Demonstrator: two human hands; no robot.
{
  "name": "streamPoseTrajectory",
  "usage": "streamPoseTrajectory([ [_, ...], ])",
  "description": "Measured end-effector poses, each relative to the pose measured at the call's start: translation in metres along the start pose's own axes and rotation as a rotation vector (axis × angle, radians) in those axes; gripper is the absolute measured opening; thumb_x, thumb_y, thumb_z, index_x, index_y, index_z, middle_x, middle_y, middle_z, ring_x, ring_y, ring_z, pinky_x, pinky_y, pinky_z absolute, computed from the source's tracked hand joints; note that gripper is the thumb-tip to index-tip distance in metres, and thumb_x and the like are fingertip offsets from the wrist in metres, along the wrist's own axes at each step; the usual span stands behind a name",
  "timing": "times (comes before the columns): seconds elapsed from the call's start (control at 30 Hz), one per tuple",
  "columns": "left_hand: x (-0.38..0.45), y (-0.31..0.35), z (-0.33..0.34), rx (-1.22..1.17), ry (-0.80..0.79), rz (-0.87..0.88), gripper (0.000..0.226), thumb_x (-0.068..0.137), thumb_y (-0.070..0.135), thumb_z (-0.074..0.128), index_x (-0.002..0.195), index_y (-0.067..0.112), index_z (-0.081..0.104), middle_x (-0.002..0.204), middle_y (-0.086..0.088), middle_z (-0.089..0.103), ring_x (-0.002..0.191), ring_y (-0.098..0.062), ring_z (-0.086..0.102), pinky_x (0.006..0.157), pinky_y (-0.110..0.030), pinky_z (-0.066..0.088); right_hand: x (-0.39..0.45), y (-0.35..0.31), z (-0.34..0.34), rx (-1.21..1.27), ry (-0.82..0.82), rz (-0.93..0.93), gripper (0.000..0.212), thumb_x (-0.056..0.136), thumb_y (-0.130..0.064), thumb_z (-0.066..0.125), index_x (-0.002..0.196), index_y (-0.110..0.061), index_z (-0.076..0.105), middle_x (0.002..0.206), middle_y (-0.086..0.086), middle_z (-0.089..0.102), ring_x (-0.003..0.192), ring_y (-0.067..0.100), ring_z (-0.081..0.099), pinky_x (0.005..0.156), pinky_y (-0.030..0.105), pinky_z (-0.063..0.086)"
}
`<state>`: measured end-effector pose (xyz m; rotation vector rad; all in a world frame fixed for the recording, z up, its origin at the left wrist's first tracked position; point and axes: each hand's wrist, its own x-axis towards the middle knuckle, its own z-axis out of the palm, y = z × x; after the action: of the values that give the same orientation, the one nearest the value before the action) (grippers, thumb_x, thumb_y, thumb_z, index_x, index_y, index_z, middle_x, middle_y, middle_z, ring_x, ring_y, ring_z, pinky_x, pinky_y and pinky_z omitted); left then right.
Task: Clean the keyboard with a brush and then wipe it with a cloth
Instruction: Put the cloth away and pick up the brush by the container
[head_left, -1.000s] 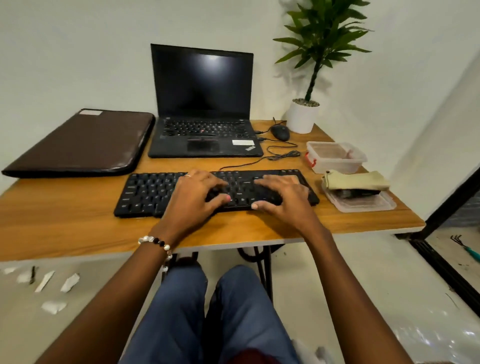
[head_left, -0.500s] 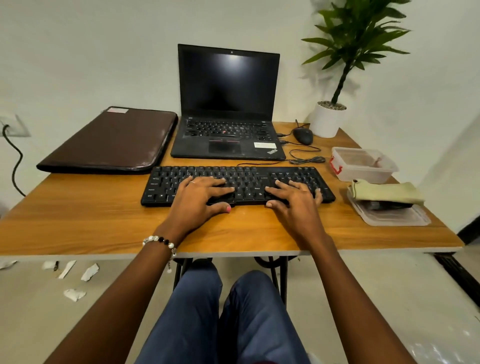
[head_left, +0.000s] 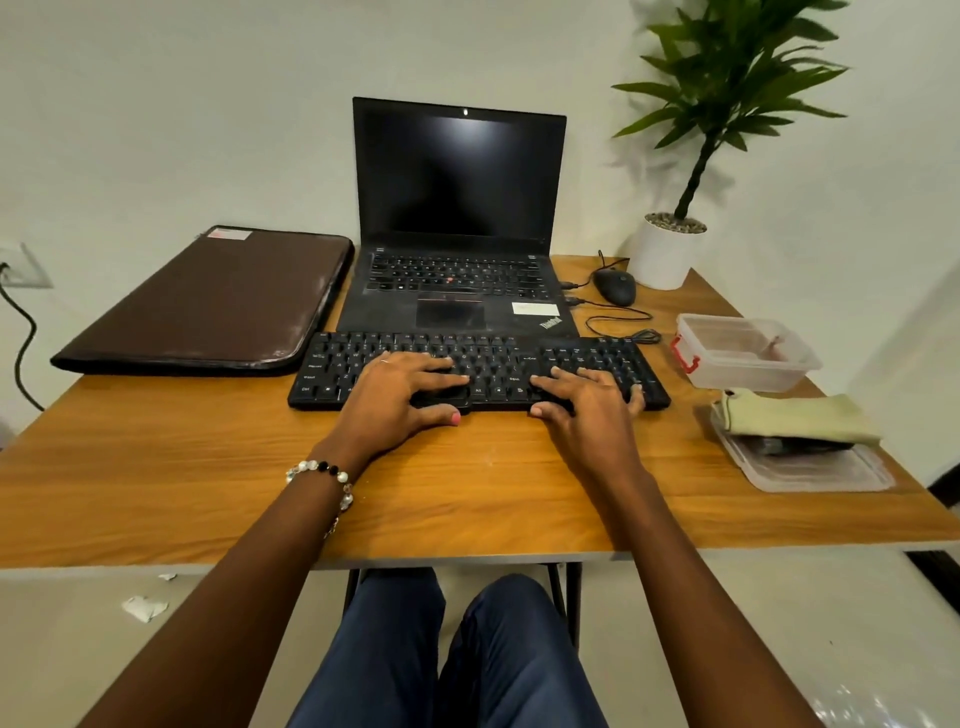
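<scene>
Fingers of my left hand (head_left: 395, 392) and right hand (head_left: 589, 410) lie spread and flat on the keyboard (head_left: 488, 364), holding nothing; cloth (head_left: 795, 418) sits right.

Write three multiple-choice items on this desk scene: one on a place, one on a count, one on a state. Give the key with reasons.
1. Where does the folded cloth lie?
A. on the clear lid at the right edge
B. on the laptop
C. on the floor

2. How many hands rest on the black keyboard?
A. none
B. one
C. two

3. The laptop screen is:
A. closed
B. open and dark
C. open and lit

Key: A, it sits on the lid; C, left hand and right hand both lie there; B, the raised screen is black.
</scene>
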<state>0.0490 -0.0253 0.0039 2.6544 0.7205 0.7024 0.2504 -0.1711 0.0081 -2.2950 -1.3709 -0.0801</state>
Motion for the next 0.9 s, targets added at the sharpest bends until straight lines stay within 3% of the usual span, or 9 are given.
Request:
streamPoseTrajectory([
  [0.2, 0.002, 0.006, 0.002, 0.019, 0.007, -0.051, 0.060, 0.073, 0.071, 0.054, 0.122, 0.037, 0.064, 0.132, 0.008, 0.059, 0.124, -0.014, 0.050, 0.109, -0.049, 0.033, 0.001, -0.002, -0.005, 0.017, -0.030, 0.002, 0.042, 0.087, -0.044, 0.062, 0.128, -0.041, 0.056, 0.143, -0.013, 0.048, 0.138, 0.018, 0.030, 0.112, 0.064, 0.008],
  [0.33, 0.010, 0.039, 0.009, -0.044, 0.079, -0.064, 0.039, 0.086, 0.042, 0.065, 0.121, 0.025, 0.066, 0.127, 0.004, 0.061, 0.120, -0.013, 0.049, 0.106, -0.037, 0.035, 0.003, 0.003, -0.023, 0.151, 0.070, 0.014, 0.037, 0.086, -0.037, 0.066, 0.122, -0.032, 0.063, 0.133, -0.009, 0.058, 0.130, 0.019, 0.040, 0.107, 0.054, 0.026],
  [0.47, 0.031, 0.086, 0.028, -0.210, 0.058, -0.013, 0.025, 0.090, 0.032, 0.064, 0.113, 0.025, 0.070, 0.116, 0.006, 0.065, 0.108, -0.006, 0.054, 0.096, -0.023, 0.039, 0.003, 0.020, -0.056, 0.276, 0.157, 0.059, 0.027, 0.084, -0.030, 0.070, 0.110, -0.022, 0.071, 0.115, 0.000, 0.069, 0.114, 0.020, 0.056, 0.100, 0.050, 0.042],
  [0.57, 0.048, 0.130, 0.046, -0.426, 0.046, -0.026, 0.019, 0.087, 0.026, 0.068, 0.106, 0.024, 0.073, 0.105, 0.008, 0.068, 0.096, -0.002, 0.059, 0.087, -0.016, 0.046, -0.002, 0.047, -0.085, 0.324, 0.241, 0.137, 0.021, 0.085, -0.024, 0.071, 0.104, -0.015, 0.074, 0.104, 0.003, 0.073, 0.100, 0.016, 0.064, 0.091, 0.037, 0.051],
  [0.67, 0.064, 0.172, 0.068, -0.635, 0.002, -0.128, 0.017, 0.087, 0.022, 0.069, 0.103, 0.020, 0.074, 0.091, 0.010, 0.070, 0.087, 0.000, 0.063, 0.079, -0.021, 0.053, -0.009, 0.083, -0.112, 0.289, 0.406, 0.285, 0.019, 0.086, -0.019, 0.070, 0.101, -0.009, 0.075, 0.100, 0.008, 0.074, 0.095, 0.020, 0.067, 0.084, 0.029, 0.051],
  [0.73, 0.078, 0.197, 0.085, -0.751, -0.032, -0.236, 0.015, 0.088, 0.023, 0.068, 0.100, 0.016, 0.075, 0.079, 0.007, 0.069, 0.074, -0.005, 0.064, 0.068, -0.026, 0.056, -0.014, 0.114, -0.125, 0.216, 0.500, 0.470, 0.022, 0.087, -0.021, 0.068, 0.103, -0.006, 0.075, 0.102, 0.012, 0.073, 0.102, 0.029, 0.063, 0.085, 0.032, 0.047],
  [0.83, 0.096, 0.228, 0.109, -0.870, -0.087, -0.427, 0.017, 0.088, 0.026, 0.068, 0.089, 0.010, 0.074, 0.068, -0.006, 0.067, 0.056, -0.014, 0.058, 0.054, -0.031, 0.051, -0.024, 0.162, -0.135, 0.173, 0.521, 0.657, 0.031, 0.087, -0.031, 0.067, 0.105, -0.006, 0.072, 0.107, 0.015, 0.071, 0.110, 0.036, 0.056, 0.090, 0.036, 0.043],
  [0.9, 0.107, 0.241, 0.124, -0.847, -0.116, -0.483, 0.026, 0.086, 0.031, 0.070, 0.079, 0.006, 0.073, 0.067, -0.012, 0.069, 0.055, -0.018, 0.059, 0.059, -0.039, 0.056, -0.030, 0.184, -0.141, 0.178, 0.496, 0.708, 0.039, 0.085, -0.035, 0.069, 0.110, -0.004, 0.069, 0.112, 0.016, 0.068, 0.114, 0.035, 0.055, 0.097, 0.037, 0.040],
])
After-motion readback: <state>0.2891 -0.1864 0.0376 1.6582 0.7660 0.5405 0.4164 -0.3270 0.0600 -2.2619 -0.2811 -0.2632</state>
